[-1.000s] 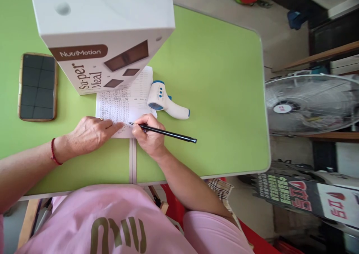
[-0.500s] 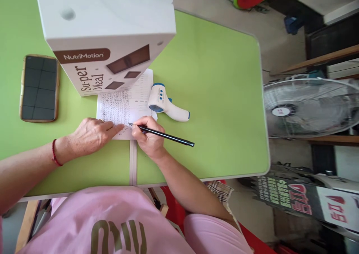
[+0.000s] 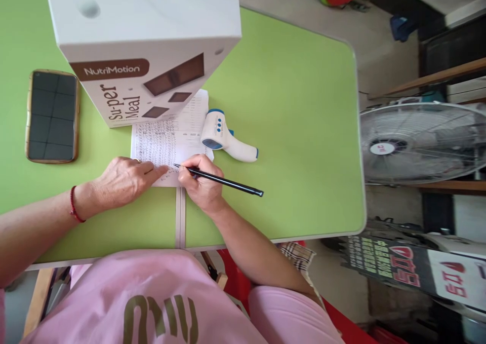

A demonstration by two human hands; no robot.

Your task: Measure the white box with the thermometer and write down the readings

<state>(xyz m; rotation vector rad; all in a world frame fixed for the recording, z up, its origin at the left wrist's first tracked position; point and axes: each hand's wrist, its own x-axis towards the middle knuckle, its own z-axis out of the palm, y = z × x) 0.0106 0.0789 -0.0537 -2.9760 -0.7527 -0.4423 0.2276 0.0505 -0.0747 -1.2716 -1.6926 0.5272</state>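
A sheet of paper [image 3: 190, 146] covered with small handwriting lies on the green table, its far part partly hidden by a tall white box [image 3: 114, 88]. My right hand [image 3: 203, 184] grips a black pen [image 3: 231, 183], whose tip rests at or just over the paper's written lines. Lying flat with its index finger stretched toward the pen tip, my left hand [image 3: 123, 181] presses on the paper's near left part and holds nothing. Just beyond my right hand, a white and blue infrared thermometer [image 3: 230, 139] touches the paper's right edge.
A phone [image 3: 53, 116] in a tan-edged case lies face up at the left of the table [image 3: 299, 131]. Past the table's right edge stand a fan [image 3: 421, 144] and a dark printed carton [image 3: 383, 260]. A seam crosses the table near my hands.
The whole view has shifted slightly, with the table and box a little higher in the picture. Both hands keep nearly the same pose, and the pen stays at the writing.
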